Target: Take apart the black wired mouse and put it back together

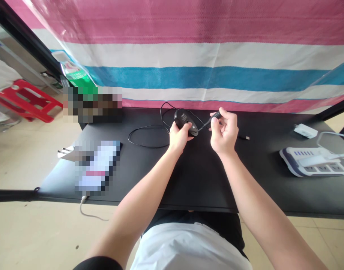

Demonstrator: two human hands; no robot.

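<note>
Mouse [184,116], black, is lying underside up in the left hand [179,139], its printed label showing; position: just in from the middle of the table's [201,183] far edge. Left thumb and fingers are clamping its near end. Right hand [224,131] is pinching a slim tool [216,115] by its black handle between thumb and fingers, the thin shaft slanting down toward the mouse's near right end; cannot tell whether the tip is touching. Black cable [145,146] is looping over the tabletop beside the mouse, on its left. USB plug [247,138] is lying just right of the right hand. Toward the right edge, a white adapter [306,131] is sitting beyond a power strip [304,153]. Phone [98,165], partly blurred, is resting near the near left corner.
</note>
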